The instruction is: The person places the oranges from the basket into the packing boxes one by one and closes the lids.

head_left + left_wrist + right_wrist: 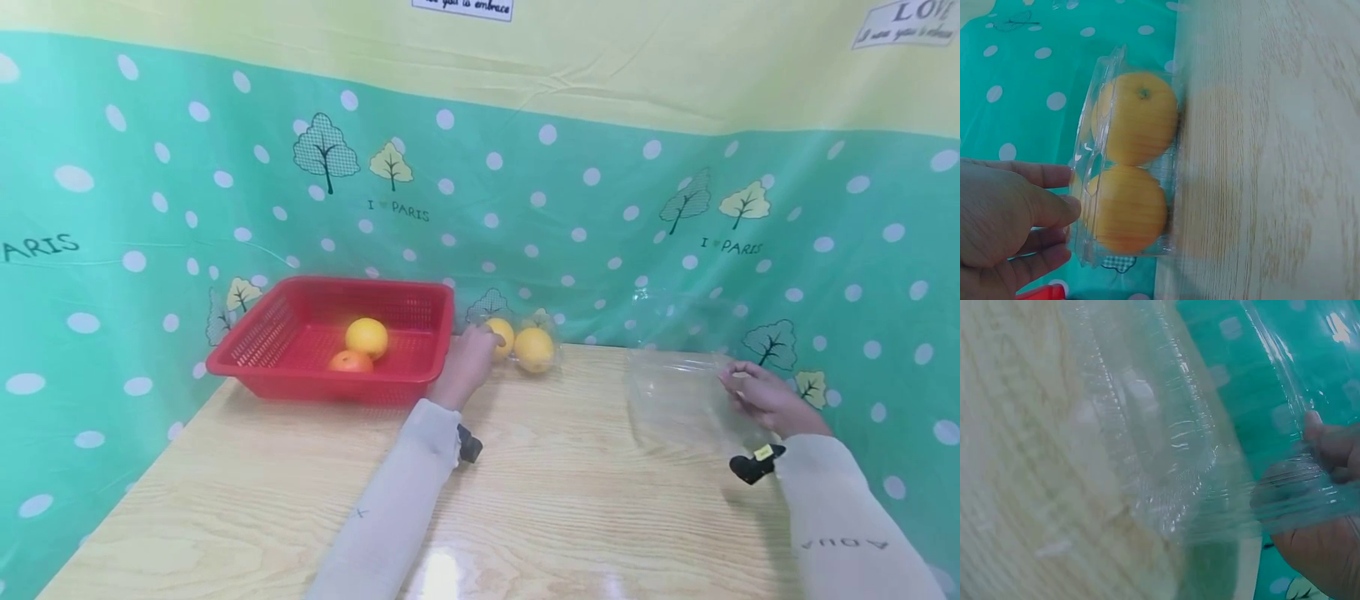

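Note:
Two oranges [1129,206] sit in a closed clear plastic clamshell box [552,354] near the table's back edge, just right of the red basket. My left hand [474,354] reaches to the box's left end. In the left wrist view, its thumb and fairly straight, spread fingers [1050,209] touch the lid. My right hand [772,398] pinches the edge of another clear plastic box [675,400], unfolded with its lid raised at the back and nothing inside. Through the clear plastic, part of the right hand [1329,544] shows in the right wrist view.
A red perforated basket [270,379] stands at the back left, holding a yellow-orange fruit [367,337] and a reddish one [351,361]. Behind the wooden table [570,500] hangs a green dotted curtain [525,225].

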Demonstrator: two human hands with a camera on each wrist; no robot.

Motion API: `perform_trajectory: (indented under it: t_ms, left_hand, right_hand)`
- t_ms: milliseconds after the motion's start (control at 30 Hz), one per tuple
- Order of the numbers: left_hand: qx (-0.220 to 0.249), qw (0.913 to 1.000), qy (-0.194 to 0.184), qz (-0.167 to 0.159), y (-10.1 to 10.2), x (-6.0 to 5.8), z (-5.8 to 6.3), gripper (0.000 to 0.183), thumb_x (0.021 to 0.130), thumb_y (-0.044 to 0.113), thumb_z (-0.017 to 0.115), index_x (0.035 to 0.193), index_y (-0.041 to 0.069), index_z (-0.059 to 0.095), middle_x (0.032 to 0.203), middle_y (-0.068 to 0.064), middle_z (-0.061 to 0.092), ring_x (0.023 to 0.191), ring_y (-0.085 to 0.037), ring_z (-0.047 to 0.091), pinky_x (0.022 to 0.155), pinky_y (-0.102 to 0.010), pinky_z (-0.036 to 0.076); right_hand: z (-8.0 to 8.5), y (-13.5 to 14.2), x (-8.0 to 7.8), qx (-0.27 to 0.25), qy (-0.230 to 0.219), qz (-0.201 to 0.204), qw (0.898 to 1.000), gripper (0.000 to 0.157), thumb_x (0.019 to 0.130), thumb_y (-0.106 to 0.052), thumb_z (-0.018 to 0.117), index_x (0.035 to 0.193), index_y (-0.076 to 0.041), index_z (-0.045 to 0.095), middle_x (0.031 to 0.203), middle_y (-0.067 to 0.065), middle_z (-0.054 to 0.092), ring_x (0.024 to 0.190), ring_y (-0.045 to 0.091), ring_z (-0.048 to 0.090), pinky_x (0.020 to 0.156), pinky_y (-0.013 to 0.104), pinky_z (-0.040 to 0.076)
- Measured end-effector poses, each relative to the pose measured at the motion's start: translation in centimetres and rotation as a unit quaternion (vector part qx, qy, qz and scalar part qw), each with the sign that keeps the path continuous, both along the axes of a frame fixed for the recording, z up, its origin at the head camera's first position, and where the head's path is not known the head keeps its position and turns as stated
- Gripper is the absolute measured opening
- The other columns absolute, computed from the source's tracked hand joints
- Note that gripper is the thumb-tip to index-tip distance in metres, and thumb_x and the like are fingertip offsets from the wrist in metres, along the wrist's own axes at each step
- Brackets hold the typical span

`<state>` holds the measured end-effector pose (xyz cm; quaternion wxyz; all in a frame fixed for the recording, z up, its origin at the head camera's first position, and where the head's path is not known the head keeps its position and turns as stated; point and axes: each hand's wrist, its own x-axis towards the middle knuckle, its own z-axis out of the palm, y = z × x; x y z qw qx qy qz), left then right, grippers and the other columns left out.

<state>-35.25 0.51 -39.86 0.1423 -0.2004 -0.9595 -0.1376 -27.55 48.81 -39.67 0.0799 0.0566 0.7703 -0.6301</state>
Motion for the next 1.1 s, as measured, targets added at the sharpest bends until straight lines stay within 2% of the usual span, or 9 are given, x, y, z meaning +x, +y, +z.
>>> perform_trajectory:
  t_ms: [100, 300, 500, 600, 733, 900, 1100]
  left_hand:
    - [0.004, 1.0000, -0.004, -0.003, 0.0, 0.0, -0.1, 0.031, 0.097, 0.003, 0.065, 0.122, 0.016, 0.076, 0.127, -0.009, 0.068, 0.120, -0.028, 0.060, 0.104, -0.044, 0.049]
    - [0.000, 1.0000, -0.004, -0.003, -0.3, 0.1, -0.3, 0.031, 0.096, 0.001, 0.067, 0.122, 0.016, 0.076, 0.125, -0.008, 0.068, 0.117, -0.028, 0.061, 0.102, -0.044, 0.050]
    - [-0.009, 0.9999, 0.012, -0.008, -0.1, 0.0, -0.4, 0.032, 0.095, 0.002, 0.067, 0.122, 0.017, 0.076, 0.124, -0.007, 0.069, 0.116, -0.027, 0.062, 0.100, -0.042, 0.051]
    - [-0.027, 0.9992, 0.029, -0.008, 0.0, 0.0, -0.2, 0.031, 0.095, 0.003, 0.068, 0.121, 0.017, 0.076, 0.122, -0.008, 0.070, 0.113, -0.027, 0.064, 0.098, -0.040, 0.053]
    - [-0.060, 0.9972, 0.045, -0.010, 0.4, 0.2, 0.2, 0.031, 0.094, 0.005, 0.070, 0.122, 0.018, 0.076, 0.121, -0.007, 0.070, 0.109, -0.026, 0.064, 0.094, -0.039, 0.055]
    - [-0.089, 0.9947, 0.051, -0.011, 0.4, 0.9, 1.3, 0.034, 0.091, 0.007, 0.074, 0.124, 0.018, 0.074, 0.123, -0.006, 0.069, 0.112, -0.027, 0.062, 0.094, -0.040, 0.056]
    - [-0.090, 0.9909, 0.095, -0.030, -0.9, 1.9, 3.7, 0.034, 0.089, 0.007, 0.077, 0.122, 0.013, 0.074, 0.121, -0.008, 0.070, 0.111, -0.027, 0.063, 0.097, -0.036, 0.054]
  right_hand:
    - [0.5, -1.0, -0.3, -0.004, 0.014, 0.003, 1.000, 0.005, 0.109, -0.019, 0.049, 0.108, -0.014, 0.046, 0.094, -0.003, 0.047, 0.070, 0.009, 0.046, 0.060, 0.024, 0.046]
    - [1.0, -3.6, -0.9, -0.066, 0.028, 0.014, 0.997, 0.005, 0.108, -0.015, 0.050, 0.107, -0.010, 0.048, 0.095, -0.001, 0.049, 0.068, 0.011, 0.043, 0.059, 0.024, 0.043]
    - [1.7, -6.7, -1.5, -0.057, 0.047, 0.028, 0.997, 0.008, 0.109, -0.016, 0.049, 0.110, -0.010, 0.045, 0.092, -0.003, 0.047, 0.067, 0.009, 0.040, 0.058, 0.022, 0.041]
    - [2.1, -8.3, -1.9, -0.055, 0.052, 0.033, 0.997, 0.006, 0.109, -0.017, 0.047, 0.109, -0.011, 0.045, 0.090, -0.004, 0.045, 0.066, 0.009, 0.038, 0.057, 0.021, 0.040]
    - [2.6, -10.3, -2.3, -0.086, 0.054, 0.034, 0.994, 0.005, 0.108, -0.015, 0.049, 0.109, -0.010, 0.046, 0.088, -0.004, 0.046, 0.066, 0.008, 0.038, 0.057, 0.020, 0.039]
    - [3.0, -12.9, -2.6, -0.112, 0.052, 0.034, 0.992, 0.009, 0.106, -0.012, 0.053, 0.110, -0.007, 0.046, 0.086, -0.003, 0.047, 0.066, 0.009, 0.038, 0.057, 0.020, 0.039]
    - [2.8, -16.1, -2.9, -0.088, 0.058, 0.037, 0.994, 0.013, 0.105, -0.012, 0.055, 0.113, -0.006, 0.048, 0.096, 0.000, 0.048, 0.072, 0.009, 0.040, 0.061, 0.020, 0.042]
